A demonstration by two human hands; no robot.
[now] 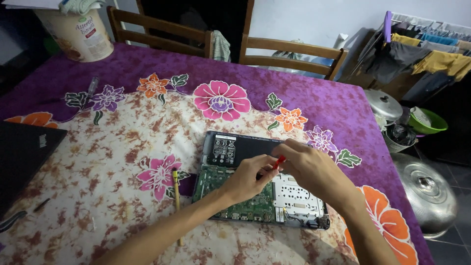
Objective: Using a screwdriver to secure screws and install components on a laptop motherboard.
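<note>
One opened laptop lies bottom-up on the flowered purple tablecloth, a little right of the table's middle, its black battery along the far edge and one green circuit board beside a silver metal plate nearer the person. Both hands meet just above it. The left hand pinches with thumb and fingertips at a small red-handled tool, and the right hand is curled over the same tool from the other side, so the two hands touch; which one truly bears it I cannot tell.

One yellow pencil-like stick lies on the cloth just left of the laptop. One closed black laptop sits at the left edge of the table, with one thin dark tool near it. One screwdriver with a clear handle rests farther back, and one big round tub stands at the far left corner.

Two wooden chairs stand behind the table. On the floor to the right I count two shiny metal pot lids and one green basin, beneath one rack of hanging clothes.
</note>
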